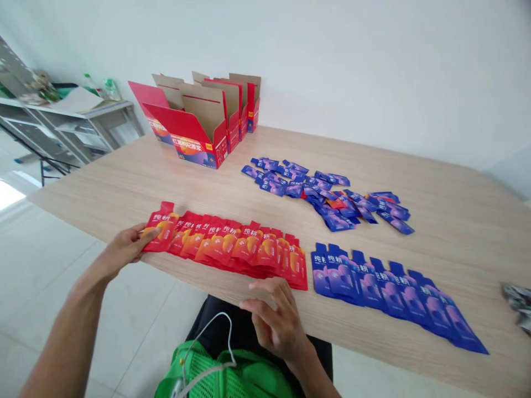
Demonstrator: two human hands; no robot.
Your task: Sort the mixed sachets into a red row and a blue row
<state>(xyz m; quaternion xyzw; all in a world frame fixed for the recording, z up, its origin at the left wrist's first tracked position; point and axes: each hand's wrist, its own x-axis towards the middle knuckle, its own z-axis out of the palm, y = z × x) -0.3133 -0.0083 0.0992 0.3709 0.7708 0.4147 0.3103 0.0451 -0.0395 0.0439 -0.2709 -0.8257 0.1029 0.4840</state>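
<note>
In the middle of the frame, a row of red pouches [232, 249] lies on the wooden surface [456, 221]. Each pouch lies a bit over the next one. The row sits very close to the near edge of the surface.

The left hand [124, 246] is at the left end of the row. Its fingers are closed on the first red pouch [162, 226], pinching its left side. The right hand [276, 320] is low in the middle of the frame, just below the right end of the row. Its fingers are loose and half curled, and they hold nothing.

To the right lies a row of blue pouches [394, 298]. Above it is a messy pile of blue pouches [327, 196]. Open red boxes [199, 127] stand in the upper left part of the frame.

I think the red row could get messed up. If the left hand tugs the first red pouch hard, the ones lying on it may slide out of line. A bump from the right hand could push pouches off the near edge, down to the floor.
</note>
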